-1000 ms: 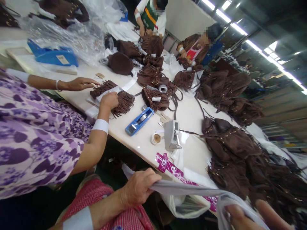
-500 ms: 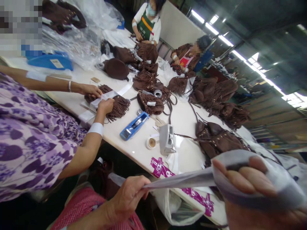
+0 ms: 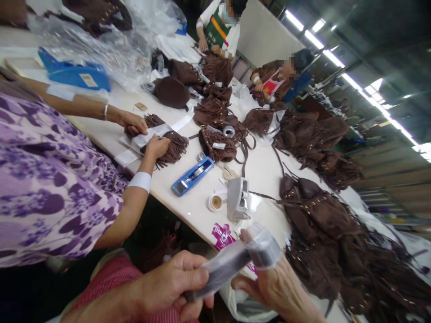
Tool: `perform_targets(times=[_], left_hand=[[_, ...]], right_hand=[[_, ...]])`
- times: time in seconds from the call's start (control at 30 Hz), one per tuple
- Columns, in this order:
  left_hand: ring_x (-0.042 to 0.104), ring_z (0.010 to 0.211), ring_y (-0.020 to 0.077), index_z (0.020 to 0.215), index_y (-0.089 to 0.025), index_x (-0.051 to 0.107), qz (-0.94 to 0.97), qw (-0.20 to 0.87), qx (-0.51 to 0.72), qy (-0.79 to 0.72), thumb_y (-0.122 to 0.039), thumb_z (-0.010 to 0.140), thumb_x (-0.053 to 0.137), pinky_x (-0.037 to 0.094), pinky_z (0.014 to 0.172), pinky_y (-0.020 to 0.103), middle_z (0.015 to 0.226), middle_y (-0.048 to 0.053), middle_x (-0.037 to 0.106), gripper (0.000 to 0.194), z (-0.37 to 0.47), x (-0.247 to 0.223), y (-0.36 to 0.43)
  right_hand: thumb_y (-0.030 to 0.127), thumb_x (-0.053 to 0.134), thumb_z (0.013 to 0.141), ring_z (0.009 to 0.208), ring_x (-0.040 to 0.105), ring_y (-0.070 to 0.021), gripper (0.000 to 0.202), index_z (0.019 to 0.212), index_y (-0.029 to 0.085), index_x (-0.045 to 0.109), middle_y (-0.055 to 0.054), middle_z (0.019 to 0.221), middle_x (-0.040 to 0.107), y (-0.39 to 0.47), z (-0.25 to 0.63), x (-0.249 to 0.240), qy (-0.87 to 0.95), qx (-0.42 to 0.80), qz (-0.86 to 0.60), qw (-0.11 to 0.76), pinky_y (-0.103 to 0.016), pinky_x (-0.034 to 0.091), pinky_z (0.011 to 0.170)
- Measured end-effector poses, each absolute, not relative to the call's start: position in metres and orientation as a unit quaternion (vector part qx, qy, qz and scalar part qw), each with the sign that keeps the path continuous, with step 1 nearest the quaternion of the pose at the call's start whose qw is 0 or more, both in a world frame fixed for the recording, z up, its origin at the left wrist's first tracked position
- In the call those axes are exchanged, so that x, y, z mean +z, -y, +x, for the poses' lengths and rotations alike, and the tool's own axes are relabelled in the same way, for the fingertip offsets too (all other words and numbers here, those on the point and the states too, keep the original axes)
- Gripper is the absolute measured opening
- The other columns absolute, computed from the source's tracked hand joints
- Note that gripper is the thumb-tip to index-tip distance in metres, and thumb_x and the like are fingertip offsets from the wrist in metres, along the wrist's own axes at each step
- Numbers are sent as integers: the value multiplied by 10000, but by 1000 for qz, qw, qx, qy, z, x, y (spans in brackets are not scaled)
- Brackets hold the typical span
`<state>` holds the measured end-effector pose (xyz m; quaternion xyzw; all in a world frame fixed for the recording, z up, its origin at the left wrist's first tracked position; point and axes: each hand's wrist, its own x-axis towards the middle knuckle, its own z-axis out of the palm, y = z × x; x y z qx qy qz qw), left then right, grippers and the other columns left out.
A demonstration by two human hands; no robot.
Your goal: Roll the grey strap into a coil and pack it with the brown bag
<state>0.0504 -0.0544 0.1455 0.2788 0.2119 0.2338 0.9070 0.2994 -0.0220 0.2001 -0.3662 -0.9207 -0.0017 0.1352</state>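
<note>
My left hand (image 3: 175, 282) grips one end of a clear plastic bag (image 3: 235, 255) that is bunched into a narrow strip. My right hand (image 3: 276, 287) has the other end of the bag wrapped over its fingers. Both hands are low in front of me, at the near edge of the white table (image 3: 266, 166). Just beyond my hands lies a bag with purple print (image 3: 222, 234), and to the right a pile of brown fringed bags (image 3: 330, 233).
A person in a purple flowered top (image 3: 50, 179) at my left presses white tape onto a brown fringed piece (image 3: 168, 143). A blue tape dispenser (image 3: 192, 176), a tape roll (image 3: 215, 202) and a grey device (image 3: 238, 199) lie mid-table. Two more people work at the far end.
My hands have come close together and the plastic bag, stretched wide before, is now gathered into a tight strip. My right hand has dropped lower. The neighbour's hands stayed on the fringed piece.
</note>
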Motion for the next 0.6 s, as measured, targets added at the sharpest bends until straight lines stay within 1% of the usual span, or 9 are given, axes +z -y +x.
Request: perform_targets(times=[0.07, 0.1, 0.2, 0.27, 0.33, 0.4, 0.43, 0.5, 0.6], left_hand=[[303, 324, 51, 745, -137, 599, 270, 911, 233, -206, -698, 753, 613, 133, 352, 206, 431, -53, 467, 561, 45, 152, 45], [284, 323, 48, 747, -140, 601, 264, 912, 234, -208, -642, 751, 644, 135, 350, 204, 430, -62, 461, 504, 43, 152, 40], [277, 352, 50, 708, -165, 578, 308, 898, 208, -235, -417, 693, 732, 166, 359, 190, 444, -90, 440, 296, 41, 139, 20], [350, 413, 60, 680, -171, 571, 438, 840, 180, -263, -312, 659, 773, 230, 393, 176, 494, -86, 473, 247, 44, 119, 11], [421, 490, 73, 699, -169, 604, 599, 734, 197, -254, -213, 660, 792, 300, 461, 173, 556, -75, 520, 197, 51, 98, 9], [489, 569, 90, 732, -180, 646, 685, 653, 238, -218, -135, 704, 763, 380, 570, 189, 621, -57, 572, 129, 61, 81, 13], [534, 626, 105, 742, -186, 663, 699, 635, 257, -205, -120, 743, 733, 414, 642, 203, 667, -39, 609, 97, 66, 75, 17], [603, 784, 143, 775, -192, 696, 688, 630, 288, -215, -147, 831, 672, 443, 799, 239, 815, 12, 677, 76, 76, 68, 27], [613, 939, 182, 946, -193, 721, 649, 614, 342, -293, -222, 920, 590, 431, 895, 283, 1005, 66, 699, 137, 83, 61, 44]], right_hand=[[481, 372, 1016, 743, 704, -279, 428, 1113, 117, 576, -152, 846, 725, 28, 293, 184, 933, -52, -343, 101, -372, 557, 634], [415, 289, 1045, 656, 688, -254, 406, 1026, 136, 584, -124, 762, 712, 32, 291, 178, 932, -59, -350, 79, -348, 532, 575], [359, 182, 1052, 433, 574, -203, 483, 778, 207, 549, -42, 556, 617, 48, 288, 171, 918, 14, -396, -3, -320, 394, 425], [385, 214, 1045, 423, 555, -182, 481, 741, 214, 545, -25, 554, 615, 57, 288, 179, 894, 142, -418, -81, -300, 357, 418], [438, 247, 1037, 526, 600, -167, 484, 768, 204, 574, -30, 646, 654, 60, 289, 194, 820, 324, -443, -160, -268, 410, 489], [530, 276, 1019, 638, 622, -162, 522, 783, 193, 597, -37, 729, 662, 57, 289, 208, 706, 487, -475, -197, -257, 466, 596], [580, 289, 1003, 664, 617, -162, 552, 780, 187, 606, -38, 739, 654, 54, 289, 213, 647, 553, -486, -197, -259, 479, 631], [663, 316, 965, 631, 585, -155, 612, 764, 176, 629, -27, 677, 622, 49, 289, 217, 544, 657, -496, -161, -260, 480, 635], [734, 416, 897, 527, 517, -128, 640, 763, 158, 662, 2, 569, 559, 47, 288, 211, 397, 763, -504, -78, -244, 463, 581]])
